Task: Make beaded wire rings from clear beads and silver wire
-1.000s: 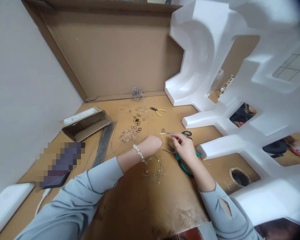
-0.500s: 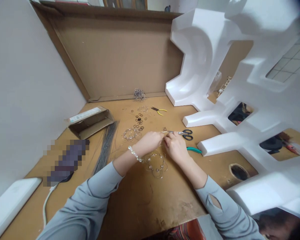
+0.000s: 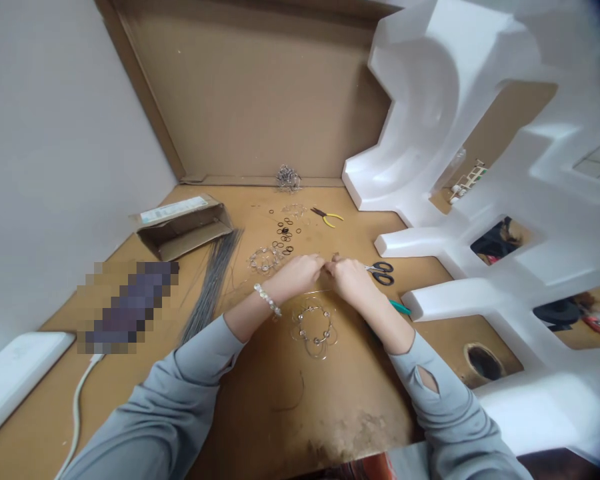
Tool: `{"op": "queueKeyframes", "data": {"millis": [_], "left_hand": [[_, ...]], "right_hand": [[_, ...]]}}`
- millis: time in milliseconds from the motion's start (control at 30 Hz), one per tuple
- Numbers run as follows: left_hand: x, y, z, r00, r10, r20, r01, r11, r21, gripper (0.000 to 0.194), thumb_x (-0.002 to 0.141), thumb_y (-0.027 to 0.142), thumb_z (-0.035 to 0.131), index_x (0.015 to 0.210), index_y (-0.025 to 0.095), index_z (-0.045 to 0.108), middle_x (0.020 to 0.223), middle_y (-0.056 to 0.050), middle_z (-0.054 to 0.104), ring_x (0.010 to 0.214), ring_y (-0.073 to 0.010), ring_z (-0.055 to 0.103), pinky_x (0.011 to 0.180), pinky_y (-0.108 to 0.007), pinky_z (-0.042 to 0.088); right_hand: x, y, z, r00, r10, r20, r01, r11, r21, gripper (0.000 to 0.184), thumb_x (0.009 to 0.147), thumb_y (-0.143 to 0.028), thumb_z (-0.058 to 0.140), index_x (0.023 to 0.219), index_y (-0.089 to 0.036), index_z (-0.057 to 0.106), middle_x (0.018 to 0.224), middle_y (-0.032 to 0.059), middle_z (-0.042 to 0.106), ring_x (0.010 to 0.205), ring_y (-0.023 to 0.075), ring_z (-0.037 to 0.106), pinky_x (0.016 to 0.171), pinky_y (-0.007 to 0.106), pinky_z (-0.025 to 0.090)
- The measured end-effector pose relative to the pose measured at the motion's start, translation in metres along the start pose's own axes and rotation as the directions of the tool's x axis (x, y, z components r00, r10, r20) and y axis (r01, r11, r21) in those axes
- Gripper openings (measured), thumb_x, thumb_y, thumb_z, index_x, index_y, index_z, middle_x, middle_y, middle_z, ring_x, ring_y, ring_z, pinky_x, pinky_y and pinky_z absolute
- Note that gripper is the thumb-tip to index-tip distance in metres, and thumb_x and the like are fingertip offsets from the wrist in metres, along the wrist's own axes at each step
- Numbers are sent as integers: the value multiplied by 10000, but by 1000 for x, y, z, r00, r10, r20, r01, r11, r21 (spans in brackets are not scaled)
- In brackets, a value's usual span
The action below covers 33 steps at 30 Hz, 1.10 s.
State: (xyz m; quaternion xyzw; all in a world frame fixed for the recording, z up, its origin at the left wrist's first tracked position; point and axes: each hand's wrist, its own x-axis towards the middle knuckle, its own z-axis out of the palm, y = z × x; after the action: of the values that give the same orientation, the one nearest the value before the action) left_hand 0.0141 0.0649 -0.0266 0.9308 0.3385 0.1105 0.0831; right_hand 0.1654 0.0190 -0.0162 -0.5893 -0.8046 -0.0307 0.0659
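Observation:
My left hand and my right hand meet fingertip to fingertip above the cardboard work surface. Both are curled in a pinch around something small that I cannot make out. Just below them lies a wire flower with clear beads. A second beaded wire piece lies left of my left hand. Black-handled scissors lie right of my right hand, and a teal-handled tool shows partly under my right forearm.
A bundle of thin grey wires and a flat cardboard box lie to the left. Small dark rings, yellow-handled pliers and a wire tangle sit further back. White foam packing walls the right side.
My right hand has left the scissors on the board and come left to meet my left hand. The teal-handled tool is now mostly hidden under my right forearm.

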Motion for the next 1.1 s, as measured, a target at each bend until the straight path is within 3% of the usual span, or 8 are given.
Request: {"op": "queueKeyframes", "data": {"millis": [67,133,233,333,433,700,900,1100], "left_hand": [[2,-5,-2,999,-33,-15,29,981,-192,159,852,178,427,807,134,573,757,-63,604,686,-162,578,656,-283,442],[4,-9,-5,995,-103,15,97,871,-482,122,848,216,460,809,142,550,657,-14,574,581,-123,551,587,-251,440],[5,-12,-10,980,-160,117,186,540,-821,106,823,238,516,796,135,515,565,35,524,461,-77,495,503,-213,424],[4,-11,-17,978,-153,140,178,270,-946,113,776,215,577,779,118,520,633,24,552,475,-51,489,499,-200,428],[1,-12,-25,973,-112,200,215,144,-966,138,746,214,615,808,107,554,690,12,571,511,-43,489,504,-191,425],[-6,-15,-37,969,19,246,234,247,-940,128,768,227,599,811,117,551,675,6,585,512,-49,505,506,-191,422],[-6,-10,-36,972,-5,234,222,327,-919,118,783,223,566,837,123,533,700,6,587,489,-43,482,459,-177,396],[-4,-8,-33,982,-18,189,186,284,-941,158,788,267,581,810,126,515,692,16,572,511,-53,511,517,-208,448]], "right_hand": [[5,10,-4,1000,-8,3,7,993,119,215,823,-142,474,812,-162,687,800,68,670,687,143,582,619,242,381],[10,21,-8,1000,10,20,-17,920,392,186,812,-217,520,795,-159,695,726,35,670,654,122,573,624,230,400],[13,31,-13,989,47,140,-139,614,777,216,754,-331,596,783,-137,687,587,-7,615,546,99,535,560,233,429],[12,33,-19,976,32,216,-215,315,924,225,673,-343,671,758,-135,673,568,-19,599,527,90,537,552,243,465],[9,31,-28,971,6,240,-236,222,946,223,635,-333,708,746,-142,675,580,-14,612,526,86,547,557,250,484],[3,33,-42,969,-11,248,-237,254,938,190,645,-326,704,738,-166,665,568,-18,623,506,84,555,542,246,491],[4,32,-37,967,-21,254,-239,278,930,178,660,-298,688,754,-148,666,546,-23,616,495,81,556,527,235,485],[3,32,-37,972,-30,231,-216,253,943,184,657,-293,701,752,-141,660,546,-28,615,499,75,561,531,227,490]]}}
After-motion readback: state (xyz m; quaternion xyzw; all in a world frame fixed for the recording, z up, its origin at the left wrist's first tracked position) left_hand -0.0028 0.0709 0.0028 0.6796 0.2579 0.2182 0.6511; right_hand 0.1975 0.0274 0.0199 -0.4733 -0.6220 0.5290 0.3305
